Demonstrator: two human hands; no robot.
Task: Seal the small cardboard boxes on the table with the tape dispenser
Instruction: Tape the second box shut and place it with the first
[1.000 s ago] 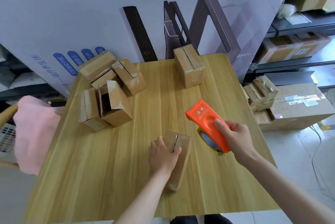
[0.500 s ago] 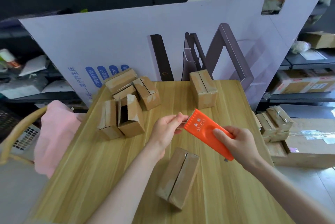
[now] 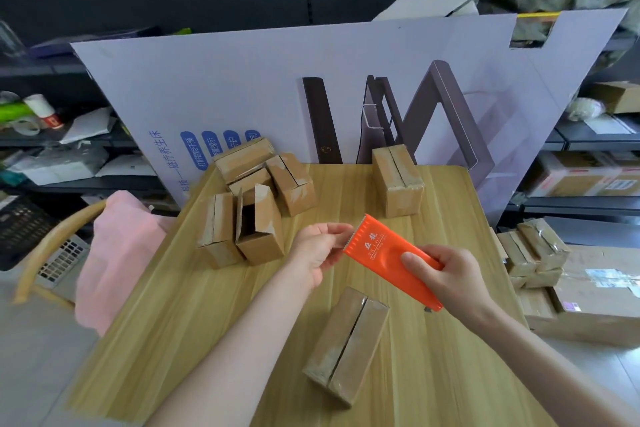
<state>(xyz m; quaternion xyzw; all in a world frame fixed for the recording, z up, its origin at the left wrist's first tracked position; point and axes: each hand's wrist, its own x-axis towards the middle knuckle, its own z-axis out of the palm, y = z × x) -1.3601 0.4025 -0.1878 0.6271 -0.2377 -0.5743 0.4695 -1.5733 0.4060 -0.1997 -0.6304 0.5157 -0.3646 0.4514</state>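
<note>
My right hand (image 3: 450, 279) grips the handle end of the orange tape dispenser (image 3: 384, 253), held above the wooden table (image 3: 173, 322). My left hand (image 3: 318, 248) pinches at the dispenser's toothed front edge; whether tape is between the fingers is too small to tell. Below the dispenser a small cardboard box (image 3: 348, 345) lies on the table with its flaps closed and the centre seam showing. A pile of several small boxes (image 3: 249, 205) sits at the back left, one of them open. One closed box (image 3: 398, 179) stands at the back right.
A large white printed cardboard sheet (image 3: 277, 91) stands along the table's far edge. A pink cloth (image 3: 114, 253) hangs over a chair on the left. Taped small boxes (image 3: 533, 253) and a big carton (image 3: 595, 305) sit on the floor to the right. Shelves surround the table.
My left hand left the near box and rose to the dispenser's front edge. My right hand lifted the dispenser. The camera view tilted up.
</note>
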